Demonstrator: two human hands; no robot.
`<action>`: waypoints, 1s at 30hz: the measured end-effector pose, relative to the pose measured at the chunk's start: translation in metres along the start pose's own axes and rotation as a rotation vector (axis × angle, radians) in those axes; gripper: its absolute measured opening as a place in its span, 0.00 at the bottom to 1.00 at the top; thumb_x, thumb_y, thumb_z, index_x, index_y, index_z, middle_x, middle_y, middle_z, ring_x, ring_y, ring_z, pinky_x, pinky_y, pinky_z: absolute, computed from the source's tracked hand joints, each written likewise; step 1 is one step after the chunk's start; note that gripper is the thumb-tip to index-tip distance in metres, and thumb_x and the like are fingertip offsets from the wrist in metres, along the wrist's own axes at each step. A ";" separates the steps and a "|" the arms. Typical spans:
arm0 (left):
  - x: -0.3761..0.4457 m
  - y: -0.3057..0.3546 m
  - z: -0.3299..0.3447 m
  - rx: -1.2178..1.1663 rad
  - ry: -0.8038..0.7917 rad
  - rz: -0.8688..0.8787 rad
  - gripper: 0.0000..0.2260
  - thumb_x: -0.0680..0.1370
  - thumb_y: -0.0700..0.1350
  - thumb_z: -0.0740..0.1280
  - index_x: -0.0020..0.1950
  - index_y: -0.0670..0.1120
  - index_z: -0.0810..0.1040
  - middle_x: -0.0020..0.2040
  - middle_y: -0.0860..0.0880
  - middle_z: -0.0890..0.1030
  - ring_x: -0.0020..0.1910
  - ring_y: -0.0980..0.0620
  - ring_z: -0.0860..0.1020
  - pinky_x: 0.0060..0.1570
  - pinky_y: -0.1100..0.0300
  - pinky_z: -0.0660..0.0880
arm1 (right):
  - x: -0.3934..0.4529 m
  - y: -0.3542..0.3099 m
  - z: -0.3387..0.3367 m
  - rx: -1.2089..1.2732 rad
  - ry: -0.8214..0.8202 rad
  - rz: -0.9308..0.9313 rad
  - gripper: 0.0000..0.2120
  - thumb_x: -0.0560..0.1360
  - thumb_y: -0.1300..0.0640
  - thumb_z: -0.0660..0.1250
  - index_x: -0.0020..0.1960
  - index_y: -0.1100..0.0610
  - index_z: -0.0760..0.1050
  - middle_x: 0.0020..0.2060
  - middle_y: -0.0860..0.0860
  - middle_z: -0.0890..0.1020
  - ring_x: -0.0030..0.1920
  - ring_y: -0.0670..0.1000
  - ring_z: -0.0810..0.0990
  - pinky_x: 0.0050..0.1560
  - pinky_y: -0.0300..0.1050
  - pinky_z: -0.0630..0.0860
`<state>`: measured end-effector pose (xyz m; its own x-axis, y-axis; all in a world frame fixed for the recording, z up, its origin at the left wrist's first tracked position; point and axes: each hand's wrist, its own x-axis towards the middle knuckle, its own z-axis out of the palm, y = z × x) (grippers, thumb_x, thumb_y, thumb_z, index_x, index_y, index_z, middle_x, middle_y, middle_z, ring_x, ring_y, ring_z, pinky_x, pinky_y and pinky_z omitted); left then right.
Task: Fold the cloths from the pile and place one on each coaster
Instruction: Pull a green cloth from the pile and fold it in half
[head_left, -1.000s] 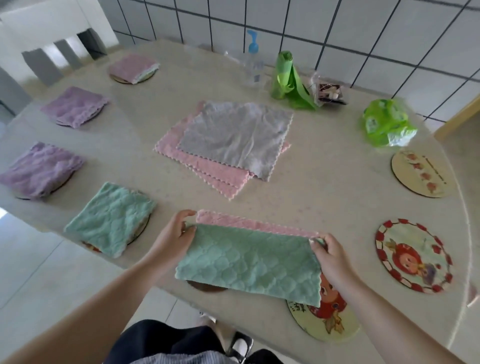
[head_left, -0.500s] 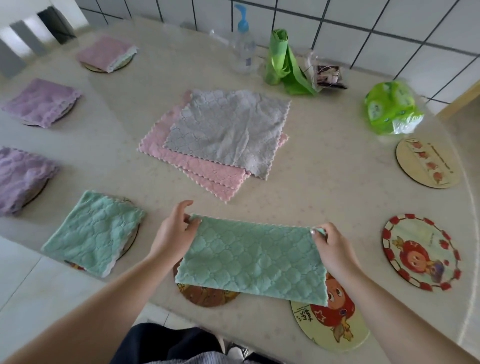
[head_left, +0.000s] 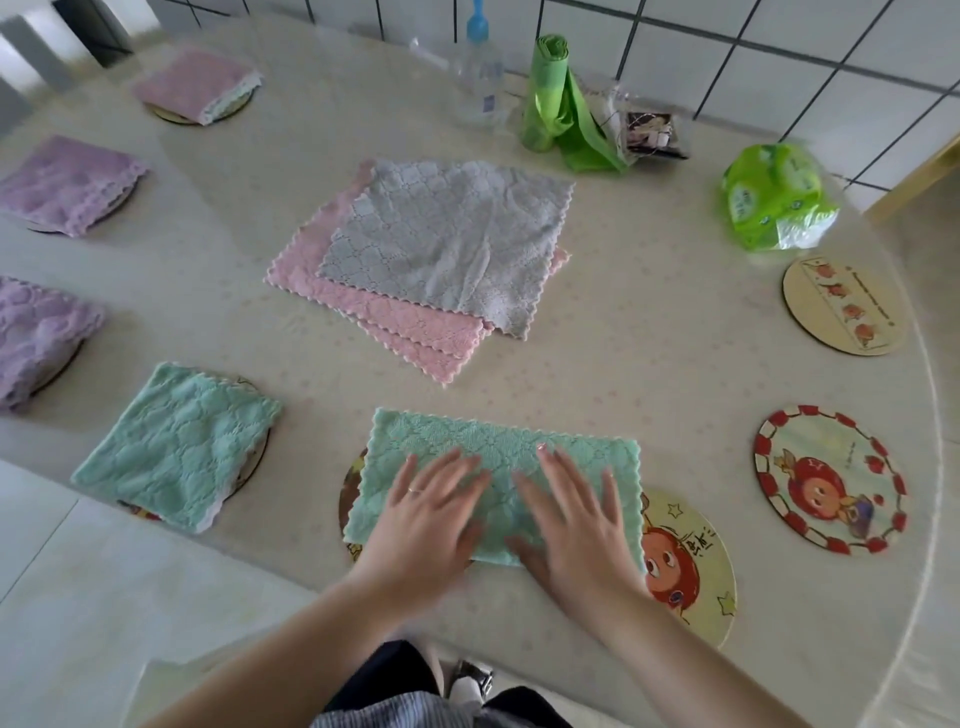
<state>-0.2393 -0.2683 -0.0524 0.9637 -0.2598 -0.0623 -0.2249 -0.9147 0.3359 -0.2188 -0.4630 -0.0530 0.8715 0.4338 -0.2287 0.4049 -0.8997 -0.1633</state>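
A green cloth (head_left: 467, 441), folded in half into a long strip, lies flat at the table's near edge, partly over a brown coaster (head_left: 349, 488). My left hand (head_left: 431, 514) and my right hand (head_left: 574, 519) press on it side by side with straight, spread fingers. The pile (head_left: 447, 260) in the table's middle has a grey cloth on top of pink ones. A cartoon coaster (head_left: 691, 561) peeks out to the right of my right hand. Two more bare coasters, one red-rimmed (head_left: 831, 480) and one pale (head_left: 844, 306), lie at the right.
Folded cloths cover coasters on the left: green (head_left: 176, 447), two purple (head_left: 36, 332) (head_left: 67, 182), and pink (head_left: 197, 83). A clear bottle (head_left: 478, 73), a green bag roll (head_left: 556, 98), a small packet (head_left: 649, 135) and a green tissue pack (head_left: 774, 202) stand by the tiled wall.
The green cloth, held up by its two ends before, now lies flat on the table. Both hands let go of its ends and moved onto its middle, pressing it down.
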 end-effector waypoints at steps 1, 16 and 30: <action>-0.005 0.001 0.011 0.063 -0.037 0.032 0.22 0.77 0.54 0.54 0.69 0.50 0.68 0.70 0.51 0.69 0.72 0.50 0.62 0.68 0.40 0.62 | -0.004 -0.004 0.009 -0.042 -0.033 -0.019 0.30 0.76 0.36 0.46 0.73 0.49 0.56 0.74 0.53 0.56 0.74 0.54 0.55 0.68 0.61 0.47; -0.031 0.009 0.023 -0.127 0.079 0.143 0.07 0.74 0.54 0.62 0.51 0.59 0.76 0.50 0.61 0.75 0.52 0.59 0.73 0.55 0.60 0.69 | 0.081 0.008 -0.032 0.280 0.077 0.041 0.17 0.78 0.52 0.59 0.66 0.50 0.70 0.63 0.46 0.74 0.63 0.47 0.70 0.68 0.51 0.63; -0.031 0.015 0.010 -0.298 0.212 -0.037 0.05 0.74 0.52 0.63 0.44 0.57 0.78 0.43 0.59 0.73 0.46 0.60 0.70 0.51 0.62 0.67 | 0.095 0.013 -0.063 0.389 -0.218 -0.036 0.03 0.75 0.54 0.61 0.45 0.53 0.68 0.36 0.49 0.75 0.34 0.49 0.72 0.34 0.43 0.65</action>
<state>-0.2741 -0.2773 -0.0552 0.9858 -0.1300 0.1065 -0.1679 -0.7838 0.5978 -0.1140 -0.4365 -0.0165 0.7635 0.5020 -0.4064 0.2633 -0.8165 -0.5139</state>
